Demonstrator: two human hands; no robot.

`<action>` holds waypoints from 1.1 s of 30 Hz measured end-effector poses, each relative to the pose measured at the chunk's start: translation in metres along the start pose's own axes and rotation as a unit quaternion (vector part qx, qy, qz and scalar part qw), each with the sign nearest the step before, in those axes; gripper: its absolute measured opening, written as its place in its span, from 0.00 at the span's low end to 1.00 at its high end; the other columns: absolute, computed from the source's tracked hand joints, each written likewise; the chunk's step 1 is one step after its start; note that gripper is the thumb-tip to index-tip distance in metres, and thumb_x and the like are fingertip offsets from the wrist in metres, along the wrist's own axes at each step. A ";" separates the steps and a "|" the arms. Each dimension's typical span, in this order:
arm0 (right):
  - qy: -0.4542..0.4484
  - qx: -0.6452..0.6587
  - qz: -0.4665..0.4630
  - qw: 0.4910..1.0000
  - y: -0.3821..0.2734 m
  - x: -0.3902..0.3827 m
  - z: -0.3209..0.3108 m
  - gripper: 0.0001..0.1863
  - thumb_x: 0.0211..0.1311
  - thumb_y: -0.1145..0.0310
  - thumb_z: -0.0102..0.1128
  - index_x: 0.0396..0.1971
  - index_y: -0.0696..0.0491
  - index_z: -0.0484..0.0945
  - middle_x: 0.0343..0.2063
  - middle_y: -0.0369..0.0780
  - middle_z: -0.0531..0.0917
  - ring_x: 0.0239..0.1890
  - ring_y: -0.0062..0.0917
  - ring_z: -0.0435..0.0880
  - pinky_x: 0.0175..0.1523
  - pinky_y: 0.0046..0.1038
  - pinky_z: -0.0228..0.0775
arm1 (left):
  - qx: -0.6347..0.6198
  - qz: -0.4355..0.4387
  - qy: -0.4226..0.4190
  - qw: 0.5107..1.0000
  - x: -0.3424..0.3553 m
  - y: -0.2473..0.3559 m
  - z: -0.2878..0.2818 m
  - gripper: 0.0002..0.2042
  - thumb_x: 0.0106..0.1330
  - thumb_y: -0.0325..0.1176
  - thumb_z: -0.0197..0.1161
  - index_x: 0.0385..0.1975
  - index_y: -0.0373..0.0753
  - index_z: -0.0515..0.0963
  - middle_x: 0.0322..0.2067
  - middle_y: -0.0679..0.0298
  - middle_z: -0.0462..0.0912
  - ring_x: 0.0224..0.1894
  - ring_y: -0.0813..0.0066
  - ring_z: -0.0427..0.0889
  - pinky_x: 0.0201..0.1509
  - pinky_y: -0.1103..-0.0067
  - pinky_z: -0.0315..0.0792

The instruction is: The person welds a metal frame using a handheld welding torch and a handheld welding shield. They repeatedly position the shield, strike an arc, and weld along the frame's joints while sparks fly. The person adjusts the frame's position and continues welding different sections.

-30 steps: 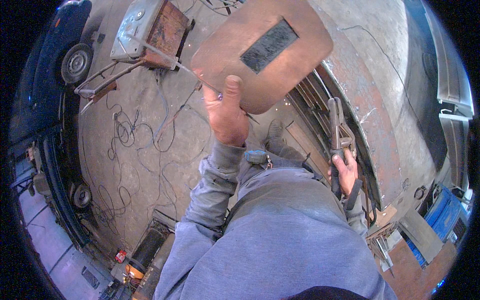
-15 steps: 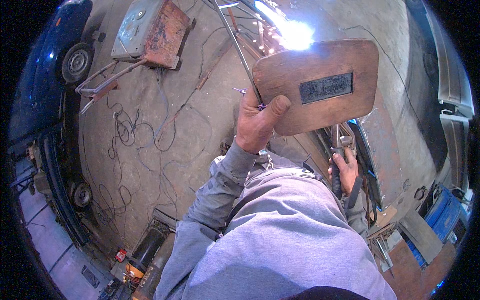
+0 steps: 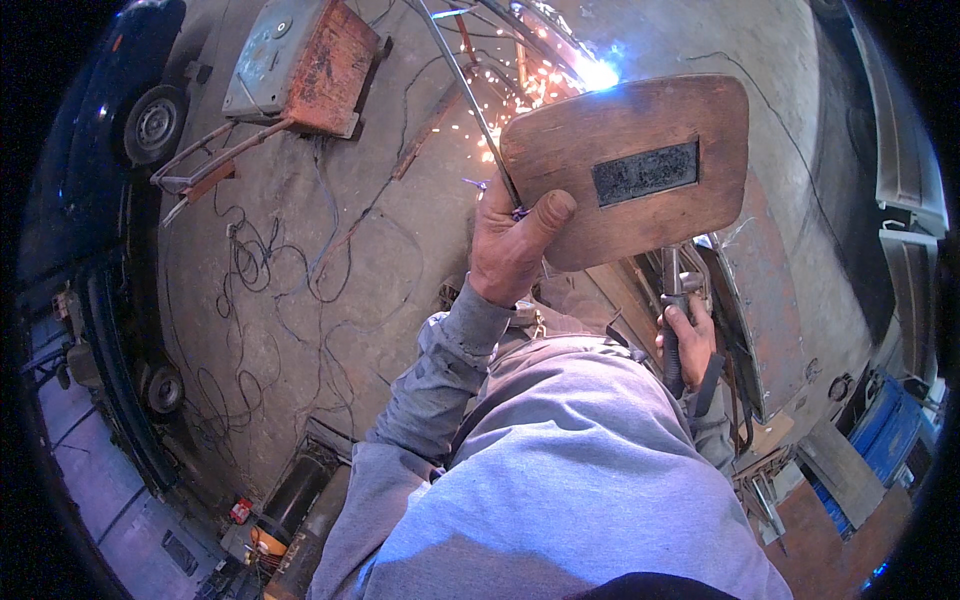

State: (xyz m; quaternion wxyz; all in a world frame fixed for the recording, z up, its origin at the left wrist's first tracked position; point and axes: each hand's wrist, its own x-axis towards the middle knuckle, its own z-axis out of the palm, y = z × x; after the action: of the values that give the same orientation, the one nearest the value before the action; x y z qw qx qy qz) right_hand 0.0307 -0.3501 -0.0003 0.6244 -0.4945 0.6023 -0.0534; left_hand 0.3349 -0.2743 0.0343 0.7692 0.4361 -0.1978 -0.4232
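My left hand (image 3: pixel 512 245) grips the left edge of a wooden hand-held welding shield (image 3: pixel 620 130), thumb on its near face. A dark rectangular window (image 3: pixel 646 174) is set in it. A long thin metal bar (image 3: pixel 465 88) runs from beside the left hand toward the upper left. My right hand (image 3: pixel 693 335) is wrapped round the black handle of a welding electrode holder (image 3: pixel 673 352), whose front end passes behind the shield. Beyond the shield's top edge, a bright arc (image 3: pixel 599 75) glows against metal bars (image 3: pixel 545 42), and orange sparks fly left. The electrode is hidden.
Tangled cables (image 3: pixel 255 260) lie on the concrete floor at left. A rusty box-shaped machine (image 3: pixel 300 70) with handles stands at upper left, near a dark vehicle (image 3: pixel 80 130). A metal sheet (image 3: pixel 765 300) is at right. A black cylinder (image 3: pixel 298 490) lies at lower left.
The shield has shifted slightly left. The arc glare has shrunk, and more orange sparks spread down and left. Both hands keep their grips.
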 end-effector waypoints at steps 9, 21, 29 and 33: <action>-0.016 0.003 -0.001 1.000 0.004 0.004 -0.003 0.16 0.70 0.59 0.61 0.49 0.55 0.75 0.31 0.39 0.81 0.22 0.21 0.81 0.25 0.25 0.73 | 0.010 0.005 -0.002 1.000 0.000 -0.002 0.000 0.31 0.68 0.43 0.73 0.66 0.35 0.71 0.57 0.57 0.82 0.59 0.67 0.81 0.63 0.70 0.76; -0.015 0.005 0.005 1.000 0.004 0.004 -0.003 0.18 0.70 0.57 0.62 0.50 0.54 0.76 0.30 0.37 0.81 0.22 0.19 0.80 0.23 0.24 0.72 | -0.008 0.001 0.000 1.000 0.000 0.001 0.002 0.30 0.68 0.43 0.73 0.65 0.35 0.72 0.56 0.59 0.83 0.57 0.69 0.82 0.61 0.71 0.78; -0.024 -0.003 -0.051 0.998 0.015 0.003 -0.006 0.19 0.72 0.59 0.62 0.54 0.55 0.75 0.31 0.36 0.79 0.25 0.19 0.79 0.30 0.25 0.72 | -0.040 0.058 0.035 0.997 0.002 0.005 -0.001 0.25 0.73 0.33 0.67 0.67 0.36 0.71 0.56 0.61 0.82 0.55 0.71 0.81 0.60 0.74 0.76; -0.030 -0.016 -0.050 0.998 0.014 0.004 -0.004 0.19 0.72 0.60 0.61 0.54 0.56 0.74 0.30 0.36 0.79 0.26 0.19 0.79 0.31 0.25 0.71 | -0.027 0.108 0.141 0.984 0.010 0.011 -0.010 0.29 0.76 0.33 0.64 0.73 0.38 0.62 0.62 0.60 0.76 0.61 0.69 0.76 0.66 0.71 0.72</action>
State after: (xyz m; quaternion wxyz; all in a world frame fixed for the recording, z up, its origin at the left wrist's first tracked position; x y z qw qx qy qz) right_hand 0.0208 -0.3479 -0.0120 0.6311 -0.5352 0.5583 -0.0597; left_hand 0.3525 -0.2752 0.0374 0.8419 0.4464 -0.1219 -0.2777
